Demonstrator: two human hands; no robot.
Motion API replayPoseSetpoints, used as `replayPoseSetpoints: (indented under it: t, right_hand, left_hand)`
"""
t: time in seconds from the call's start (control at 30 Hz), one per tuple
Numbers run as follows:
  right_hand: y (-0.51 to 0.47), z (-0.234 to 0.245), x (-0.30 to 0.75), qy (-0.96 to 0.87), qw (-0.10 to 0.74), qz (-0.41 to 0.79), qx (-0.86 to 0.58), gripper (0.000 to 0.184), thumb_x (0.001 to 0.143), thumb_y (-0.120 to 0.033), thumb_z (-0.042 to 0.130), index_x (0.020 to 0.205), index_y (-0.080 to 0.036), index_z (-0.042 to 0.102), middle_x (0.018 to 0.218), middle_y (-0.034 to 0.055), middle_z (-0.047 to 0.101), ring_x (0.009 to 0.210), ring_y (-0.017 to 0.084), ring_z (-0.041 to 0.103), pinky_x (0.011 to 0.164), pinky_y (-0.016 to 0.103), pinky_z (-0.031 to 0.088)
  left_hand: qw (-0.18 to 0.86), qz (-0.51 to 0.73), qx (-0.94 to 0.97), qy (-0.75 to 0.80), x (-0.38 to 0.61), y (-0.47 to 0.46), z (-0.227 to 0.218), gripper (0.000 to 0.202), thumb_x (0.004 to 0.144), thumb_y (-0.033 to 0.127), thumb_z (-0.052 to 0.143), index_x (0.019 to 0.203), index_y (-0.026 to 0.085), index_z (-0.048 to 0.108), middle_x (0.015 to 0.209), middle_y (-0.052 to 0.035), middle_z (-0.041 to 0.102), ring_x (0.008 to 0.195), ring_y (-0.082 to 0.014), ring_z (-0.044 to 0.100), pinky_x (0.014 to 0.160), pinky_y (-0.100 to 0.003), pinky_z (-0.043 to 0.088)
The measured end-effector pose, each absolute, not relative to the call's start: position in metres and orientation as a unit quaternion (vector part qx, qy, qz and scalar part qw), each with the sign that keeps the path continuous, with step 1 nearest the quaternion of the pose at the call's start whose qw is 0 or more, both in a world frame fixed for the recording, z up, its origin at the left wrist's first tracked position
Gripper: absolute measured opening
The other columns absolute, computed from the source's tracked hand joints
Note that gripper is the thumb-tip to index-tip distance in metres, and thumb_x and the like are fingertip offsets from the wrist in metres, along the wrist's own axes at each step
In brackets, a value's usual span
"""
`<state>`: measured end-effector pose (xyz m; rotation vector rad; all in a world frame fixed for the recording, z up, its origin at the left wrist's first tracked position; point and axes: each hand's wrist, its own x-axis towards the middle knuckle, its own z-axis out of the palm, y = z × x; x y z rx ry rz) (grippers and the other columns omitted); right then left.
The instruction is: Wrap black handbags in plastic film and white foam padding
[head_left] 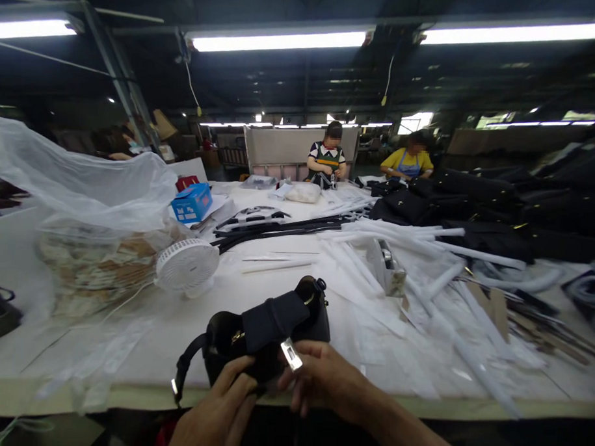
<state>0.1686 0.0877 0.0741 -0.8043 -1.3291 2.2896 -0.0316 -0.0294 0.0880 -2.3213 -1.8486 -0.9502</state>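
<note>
A black handbag (274, 320) stands on the white table near its front edge, its top open and a dark flap lying across it. My left hand (223, 402) is closed on the bag's near side, fingers bent over the edge. Between the thumb and fingers of my right hand (324, 377) is a shiny metal clasp plate (291, 355) with a rectangular slot, at the bag's front. Whether the plate is joined to the bag I cannot tell. A black strap (188, 362) with a metal end hangs off the bag's left side.
A small white fan (187, 266) and a clear plastic sack (101, 262) stand left. White foam tubes (445, 319), a metal-and-white device (386, 268) and black bags (498, 204) crowd the right. Black strips (278, 227) lie ahead. Two people (328, 156) work across the table.
</note>
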Motion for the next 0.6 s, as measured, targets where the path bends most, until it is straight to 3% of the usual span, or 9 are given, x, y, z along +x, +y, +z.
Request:
replayPoseSetpoints:
  t: [0.07, 0.2, 0.33, 0.47, 0.6]
  right_hand:
    - [0.093, 0.090, 0.168, -0.487, 0.198, 0.810, -0.259, 0.048, 0.073, -0.045, 0.076, 0.107, -0.015, 0.061, 0.091, 0.0083, 0.072, 0.058, 0.013, 0.066, 0.052, 0.021, 0.048]
    - [0.112, 0.121, 0.156, -0.563, 0.223, 0.764, -0.222, 0.050, 0.074, -0.038, 0.075, 0.116, -0.018, 0.057, 0.104, 0.0076, 0.069, 0.062, 0.012, 0.067, 0.055, 0.023, 0.050]
    - [0.148, 0.140, 0.124, -0.683, 0.260, 0.625, -0.275, 0.045, 0.079, -0.032, 0.068, 0.121, -0.019, 0.056, 0.106, 0.0059, 0.068, 0.061, 0.010, 0.065, 0.051, 0.020, 0.047]
    - [0.200, 0.148, 0.093, -0.766, 0.264, 0.460, -0.362, 0.060, 0.076, -0.028, 0.070, 0.133, -0.020, 0.051, 0.108, 0.0067, 0.068, 0.051, 0.010, 0.062, 0.053, 0.025, 0.048]
    - [0.234, 0.155, 0.100, -0.768, 0.271, 0.435, -0.385, 0.037, 0.074, -0.020, 0.069, 0.111, -0.016, 0.066, 0.098, 0.0065, 0.071, 0.057, 0.013, 0.064, 0.057, 0.027, 0.050]
  left_hand:
    - [0.017, -0.286, -0.708, -0.645, -0.024, -0.017, 0.076, 0.023, 0.095, 0.025, 0.042, 0.102, 0.030, 0.063, 0.132, -0.0062, 0.061, 0.082, -0.0160, 0.073, 0.055, -0.017, 0.057]
    - [0.041, -0.281, -0.672, -0.684, -0.027, -0.006, 0.065, 0.026, 0.094, 0.023, 0.041, 0.108, 0.031, 0.063, 0.141, -0.0065, 0.053, 0.084, -0.0177, 0.073, 0.058, -0.022, 0.059]
    - [0.050, -0.284, -0.698, -0.656, -0.034, -0.003, 0.061, 0.027, 0.092, 0.022, 0.043, 0.112, 0.030, 0.061, 0.123, -0.0048, 0.068, 0.088, -0.0194, 0.074, 0.058, -0.019, 0.058]
    - [0.049, -0.334, -0.714, -0.614, -0.032, -0.003, 0.064, 0.017, 0.092, 0.025, 0.045, 0.101, 0.028, 0.060, 0.097, -0.0031, 0.075, 0.083, -0.0187, 0.074, 0.063, -0.020, 0.058]
    - [-0.006, -0.345, -0.688, -0.638, -0.032, -0.005, 0.069, 0.014, 0.093, 0.027, 0.047, 0.094, 0.029, 0.060, 0.089, 0.0002, 0.072, 0.076, -0.0168, 0.073, 0.063, -0.021, 0.057]
